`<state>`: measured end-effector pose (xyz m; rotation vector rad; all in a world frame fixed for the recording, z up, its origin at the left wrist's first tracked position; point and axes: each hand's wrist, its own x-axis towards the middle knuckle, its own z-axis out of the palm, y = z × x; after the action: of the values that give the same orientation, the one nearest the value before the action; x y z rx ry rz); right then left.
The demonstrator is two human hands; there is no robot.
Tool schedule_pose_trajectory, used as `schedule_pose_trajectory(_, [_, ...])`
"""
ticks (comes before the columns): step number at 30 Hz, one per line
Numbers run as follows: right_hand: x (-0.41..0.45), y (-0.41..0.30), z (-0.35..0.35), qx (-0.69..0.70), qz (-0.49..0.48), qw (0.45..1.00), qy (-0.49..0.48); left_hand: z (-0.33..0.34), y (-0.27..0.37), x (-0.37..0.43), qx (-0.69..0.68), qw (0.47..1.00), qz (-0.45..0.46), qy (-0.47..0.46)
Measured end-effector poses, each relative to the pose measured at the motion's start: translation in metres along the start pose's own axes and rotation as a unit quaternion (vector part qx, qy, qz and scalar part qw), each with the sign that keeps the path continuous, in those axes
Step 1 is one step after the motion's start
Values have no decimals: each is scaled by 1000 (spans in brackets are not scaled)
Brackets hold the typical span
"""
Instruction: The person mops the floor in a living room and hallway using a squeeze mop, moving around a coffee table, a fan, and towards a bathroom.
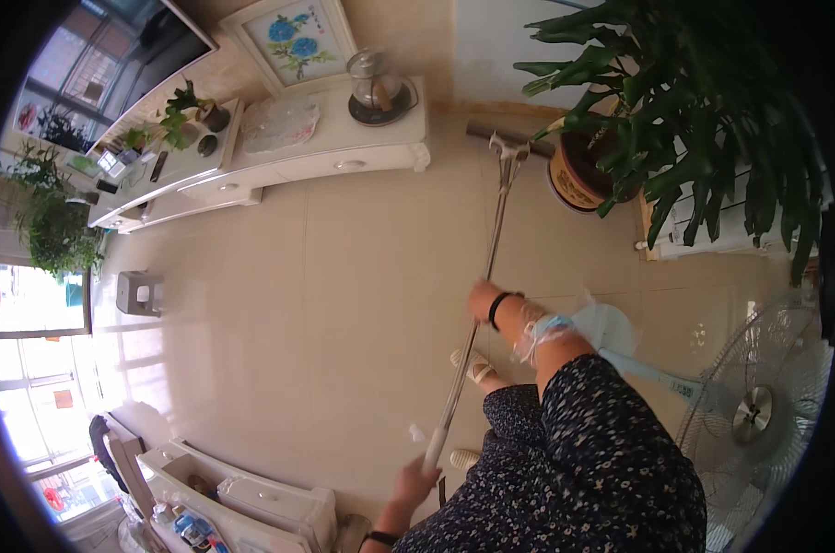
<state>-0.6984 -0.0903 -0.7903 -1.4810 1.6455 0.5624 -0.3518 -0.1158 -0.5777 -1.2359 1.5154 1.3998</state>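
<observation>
A mop with a shiny metal pole (497, 235) slants across the tiled floor. Its wide dark head (483, 131) lies at the foot of a large potted plant, close to the glazed flower pot (575, 173). My right hand (485, 300) is closed around the middle of the pole; a black band circles that wrist, and clear plastic with a blue strip is bunched on the forearm. Lower down, my left hand (417, 480) grips the pale handle end (435, 442). My slippered feet (478, 366) stand just right of the pole.
A white TV cabinet (300, 162) runs along the wall, carrying a glass kettle (376, 90) and a framed flower picture (300, 41). A standing fan (752, 415) is at right. A grey stool (138, 293) stands left; a drawer unit (258, 494) sits lower left.
</observation>
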Motion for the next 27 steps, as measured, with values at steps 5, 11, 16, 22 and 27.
schedule_pose_trajectory(5, [2,124,-6,22,196,977,84,5,120,81,39,986,91,-132])
schedule_pose_trajectory(11, [-47,147,22,99,280,942,153,53,176,75,94,949,201,-226])
schedule_pose_trajectory(16, [-36,126,7,139,248,935,213,7,155,65,90,966,174,-166])
schedule_pose_trajectory(22, [-25,69,28,102,200,929,296,-10,136,-5,144,975,123,-118])
schedule_pose_trajectory(27, [-61,-30,40,94,77,967,224,-19,46,-77,178,975,90,-102])
